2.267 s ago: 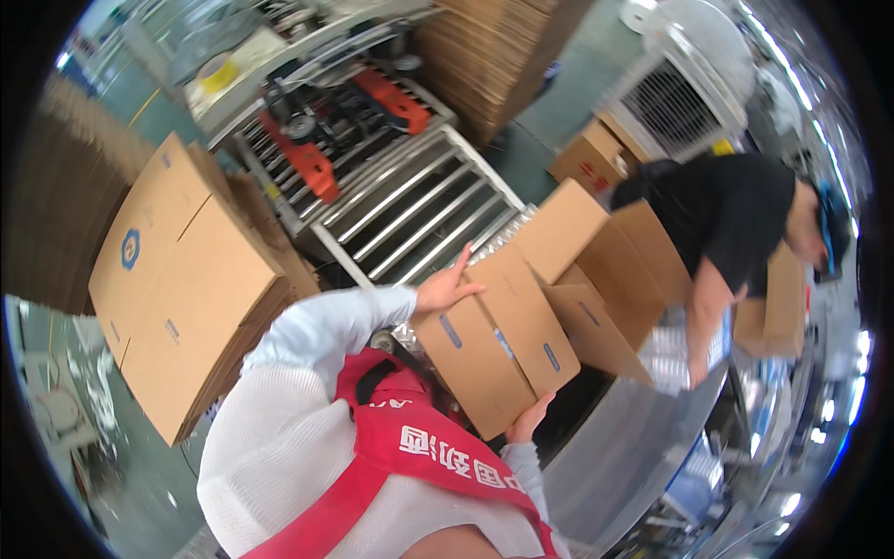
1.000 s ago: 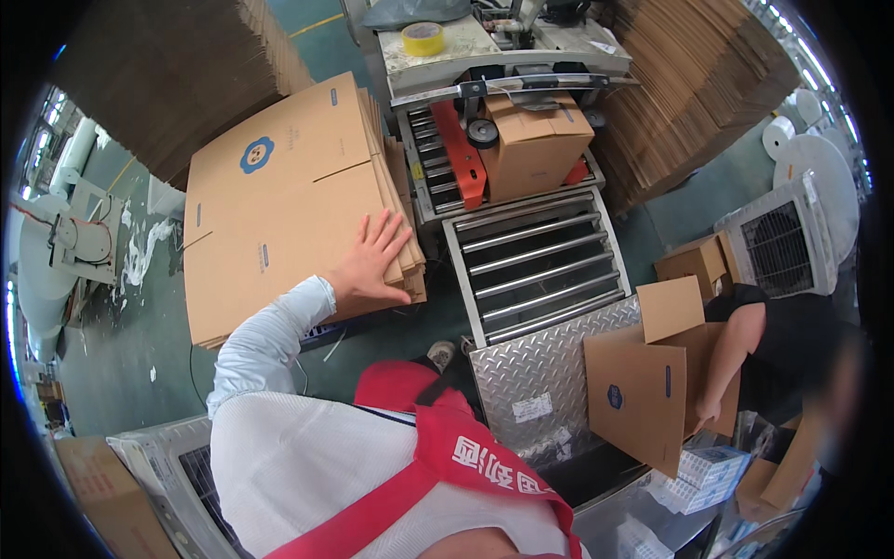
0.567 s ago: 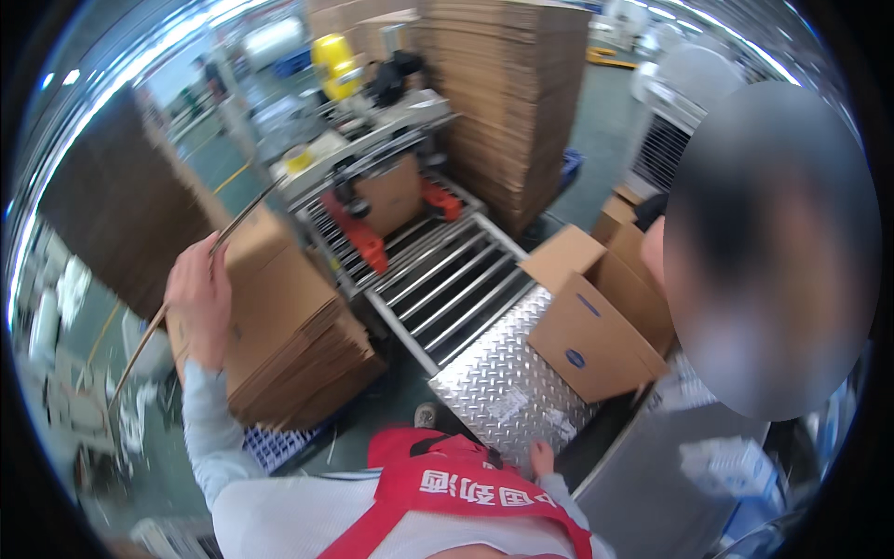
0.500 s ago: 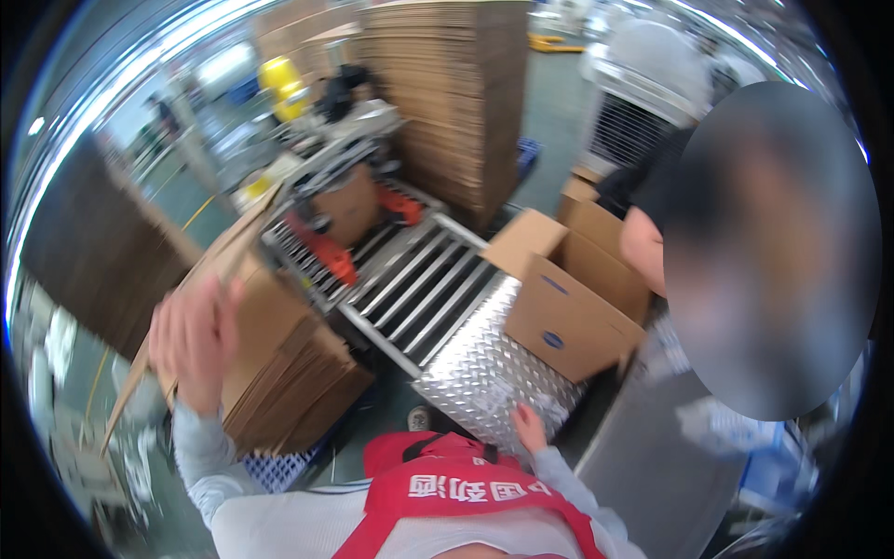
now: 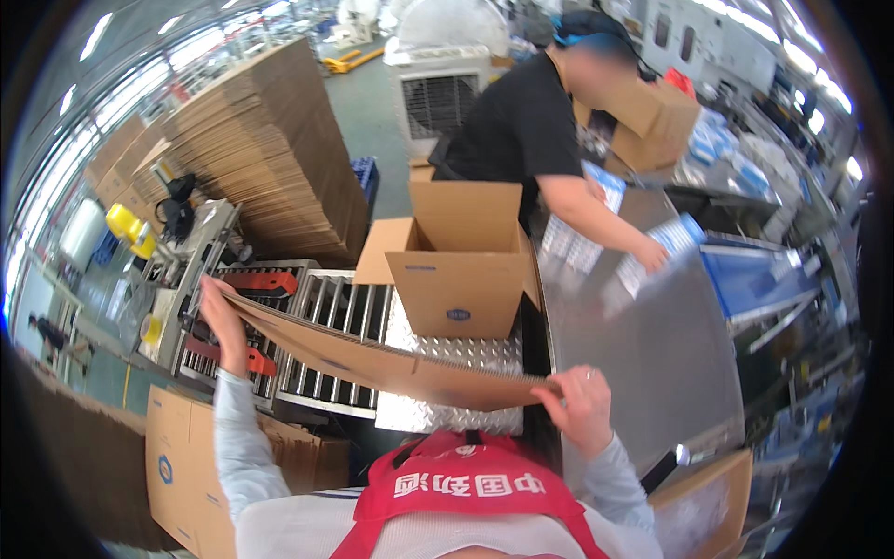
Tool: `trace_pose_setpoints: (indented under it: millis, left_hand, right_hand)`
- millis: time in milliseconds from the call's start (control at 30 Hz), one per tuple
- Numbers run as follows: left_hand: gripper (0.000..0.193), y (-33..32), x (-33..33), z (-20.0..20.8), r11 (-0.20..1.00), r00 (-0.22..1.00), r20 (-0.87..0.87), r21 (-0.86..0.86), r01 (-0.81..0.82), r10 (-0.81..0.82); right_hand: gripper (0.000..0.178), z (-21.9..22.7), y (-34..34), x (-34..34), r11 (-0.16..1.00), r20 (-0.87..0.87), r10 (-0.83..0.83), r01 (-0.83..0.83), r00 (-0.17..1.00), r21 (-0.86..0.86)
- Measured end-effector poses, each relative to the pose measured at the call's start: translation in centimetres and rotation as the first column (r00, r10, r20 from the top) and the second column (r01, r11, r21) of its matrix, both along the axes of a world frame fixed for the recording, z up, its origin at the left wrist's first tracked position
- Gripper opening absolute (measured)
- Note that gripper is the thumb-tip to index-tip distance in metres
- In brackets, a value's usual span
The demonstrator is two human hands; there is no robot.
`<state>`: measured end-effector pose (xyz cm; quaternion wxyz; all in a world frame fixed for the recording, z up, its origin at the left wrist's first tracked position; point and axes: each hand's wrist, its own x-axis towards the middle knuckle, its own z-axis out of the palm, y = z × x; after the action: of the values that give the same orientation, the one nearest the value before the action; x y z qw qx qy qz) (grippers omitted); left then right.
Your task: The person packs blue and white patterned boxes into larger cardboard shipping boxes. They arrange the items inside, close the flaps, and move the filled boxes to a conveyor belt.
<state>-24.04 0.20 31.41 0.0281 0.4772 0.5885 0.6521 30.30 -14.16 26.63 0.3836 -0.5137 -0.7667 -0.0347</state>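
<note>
A folded-flat cardboard box [image 5: 372,361] spans the space in front of me, held at both ends. My left hand [image 5: 223,326] grips its left end, the fingers along the edge. My right hand [image 5: 579,408] pinches the right end between thumb and fingers. Beneath it lies a shiny diamond-pattern metal plate [image 5: 419,417], partly hidden. Just beyond the flat box, an open cardboard box [image 5: 456,293] stands upright on the plate with its flaps spread; its inside bottom is hidden.
Left of the plate runs a roller conveyor [image 5: 326,373] with red side guides [image 5: 261,283]. Flattened boxes [image 5: 191,466] stand at lower left, a tall stack [image 5: 270,140] behind. At right, a co-worker [image 5: 521,121] reaches over a grey metal table [image 5: 643,373] toward blue-and-white packs [image 5: 661,252].
My left hand has brought the flat box from the left stack across my front. My right hand has risen from the plate to its other end. The view has turned right.
</note>
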Motion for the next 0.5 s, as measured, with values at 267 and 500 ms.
trace_pose_setpoints:
  millis: [267, 500]
  left_hand:
    - [0.043, -2.2, -1.8, -10.4, 0.839, 0.936, 0.121, -0.417, 0.349, -0.330]
    - [0.101, -1.6, -0.8, -6.6, 0.727, 0.883, 0.423, -0.540, 0.424, -0.201]
  right_hand:
    - [0.045, -3.8, 1.5, -0.7, 0.904, -0.280, -0.427, 0.406, 0.860, -0.132]
    - [0.095, -5.8, 1.4, -7.6, 0.923, -0.698, -0.375, 0.317, 0.610, -0.219]
